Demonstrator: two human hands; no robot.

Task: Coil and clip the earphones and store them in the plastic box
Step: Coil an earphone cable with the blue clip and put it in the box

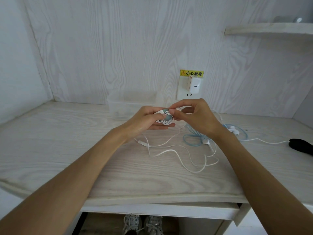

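Both hands meet above the counter (67,150). The left hand (145,119) cradles the coiled earphones (165,120) with their clip (166,114); the right hand (194,114) pinches an earbud. The plastic box (122,106) lies at eleven o'clock, long axis left-right, nearer the left hand.

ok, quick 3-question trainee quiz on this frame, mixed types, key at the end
1. True or false: the plastic box sits behind the hands, against the wall.
2. Which cable lies loose under the right hand? A) red B) blue cable C) black
3. Fill in: the left hand holds a coil of white earphones with a ___ clip on it.

Key: 1 true; 2 B; 3 grey-blue.
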